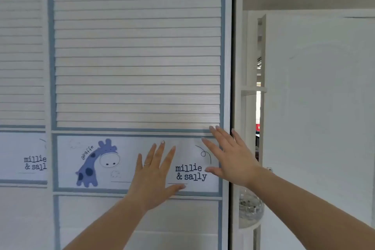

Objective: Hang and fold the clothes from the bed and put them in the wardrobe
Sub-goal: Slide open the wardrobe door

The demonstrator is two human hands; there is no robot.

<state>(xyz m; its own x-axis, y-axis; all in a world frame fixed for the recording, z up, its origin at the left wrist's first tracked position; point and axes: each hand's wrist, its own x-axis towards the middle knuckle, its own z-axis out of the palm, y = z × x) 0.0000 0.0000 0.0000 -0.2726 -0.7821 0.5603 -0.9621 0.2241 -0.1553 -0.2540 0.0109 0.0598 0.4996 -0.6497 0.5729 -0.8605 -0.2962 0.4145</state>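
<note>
A white wardrobe door (138, 57) with horizontal slats and blue trim fills the view. Its lower panel shows a blue giraffe drawing (95, 164) and the words "millie & sally". My left hand (154, 172) lies flat on that panel with fingers straight and spread. My right hand (229, 158) is also flat with fingers spread, at the door's right edge, its fingertips on the blue trim. No clothes and no bed are in view.
A second slatted door (20, 57) stands to the left. Right of the door's edge is a dark gap (231, 87), then white open shelves (251, 91) holding a shiny round ornament (251, 207), and a white wall (324, 107).
</note>
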